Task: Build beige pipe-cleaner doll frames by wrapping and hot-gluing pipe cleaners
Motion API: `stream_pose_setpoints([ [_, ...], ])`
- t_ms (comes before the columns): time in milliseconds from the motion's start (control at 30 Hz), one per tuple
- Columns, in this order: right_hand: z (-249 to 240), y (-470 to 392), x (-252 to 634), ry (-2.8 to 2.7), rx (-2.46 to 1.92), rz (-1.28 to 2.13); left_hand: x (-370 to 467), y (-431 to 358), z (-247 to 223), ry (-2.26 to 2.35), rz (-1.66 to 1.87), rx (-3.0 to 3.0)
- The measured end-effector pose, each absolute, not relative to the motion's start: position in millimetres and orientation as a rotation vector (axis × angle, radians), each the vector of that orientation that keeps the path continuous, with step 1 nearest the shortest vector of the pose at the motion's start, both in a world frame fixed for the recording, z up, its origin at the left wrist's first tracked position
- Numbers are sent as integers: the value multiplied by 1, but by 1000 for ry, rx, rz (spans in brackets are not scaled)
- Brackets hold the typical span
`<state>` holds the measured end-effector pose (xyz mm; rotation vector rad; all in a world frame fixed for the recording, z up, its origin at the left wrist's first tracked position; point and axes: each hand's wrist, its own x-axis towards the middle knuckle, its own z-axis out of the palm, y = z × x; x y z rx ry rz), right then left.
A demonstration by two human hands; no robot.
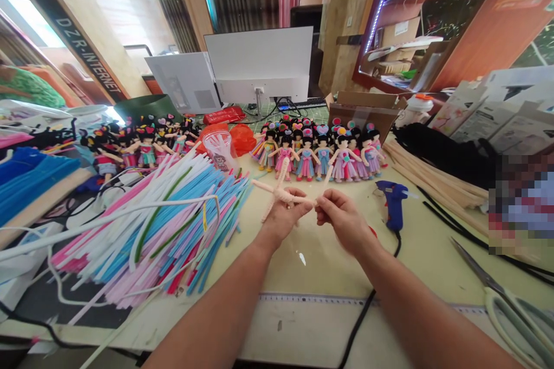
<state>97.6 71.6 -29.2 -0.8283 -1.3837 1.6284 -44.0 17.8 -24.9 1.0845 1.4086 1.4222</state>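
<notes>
Above the table (311, 328), the left hand (279, 219) holds a beige figure (281, 192) while the right hand (340, 216) pinches one limb (299, 200) near its tip. The figure looks part-made: limbs shaped, but undressed; dressed dolls (306, 153) stand behind.

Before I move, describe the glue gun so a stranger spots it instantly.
On the yellow work surface, look between the right hand and the scissors. The glue gun is the only blue, pistol-shaped tool there, black cord running from its handle.
</notes>
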Motion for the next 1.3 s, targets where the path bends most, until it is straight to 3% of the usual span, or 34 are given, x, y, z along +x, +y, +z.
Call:
stream_pose_setpoints([
  [133, -31, 74, 101, -1511, -849, 1210, -40, 16, -26, 1550, 1411, 1010],
  [300, -34, 68, 105, -1794, -762, 763, -31, 13, -27, 1232, 1332, 859],
  [533, -33, 61, 102, -1943, -630, 589, -29, 13, -26, 1120, 1428, 667],
  [667, -33, 62, 103, -1923, -706, 713, -32, 15, -28, 1122, 1440, 667],
  [867, -32, 66, 101, -1663, -883, 1228, -34, 18, -28, 1115, 1551, 851],
  [1300, -20, 65, 101, -1257, -865, 1944, -38, 17, -24, 1115, 1563, 1097],
])
